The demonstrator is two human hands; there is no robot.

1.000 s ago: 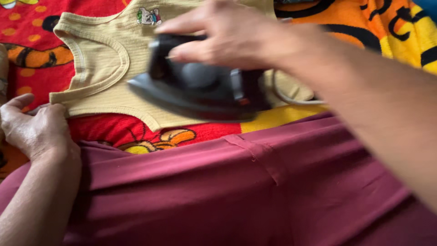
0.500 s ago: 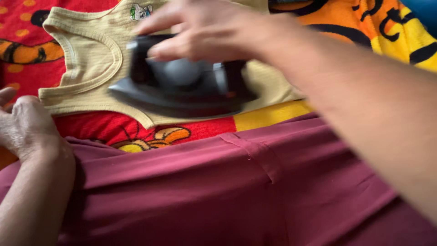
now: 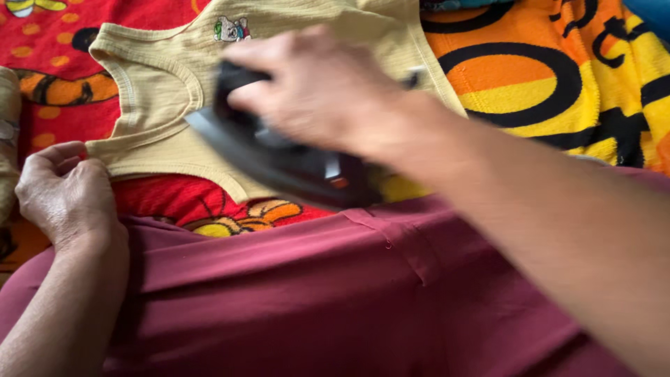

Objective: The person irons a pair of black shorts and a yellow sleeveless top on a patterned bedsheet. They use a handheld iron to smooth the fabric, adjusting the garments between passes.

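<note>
The right hand is closed around the handle of a dark iron, whose soleplate lies on the lower part of a small yellow ribbed vest spread flat on a bright red and orange patterned blanket. The left hand, fingers curled, pins the vest's strap edge at the left, near the iron's pointed tip. The main risk, as I judge it, is to that pinning hand: if the tip runs further along the hem, it could touch the fingers. A lingering soleplate could also scorch the thin ribbed cloth or the plush blanket just beyond the hem, and the small printed patch near the neckline may not bear heat. The maroon fabric over the lap lies just beside the iron's heel and could be caught. The iron is blurred, so its dial and exact tilt are unclear; the right forearm hides its rear and any cord, and the vest's top edge is cut off.
</note>
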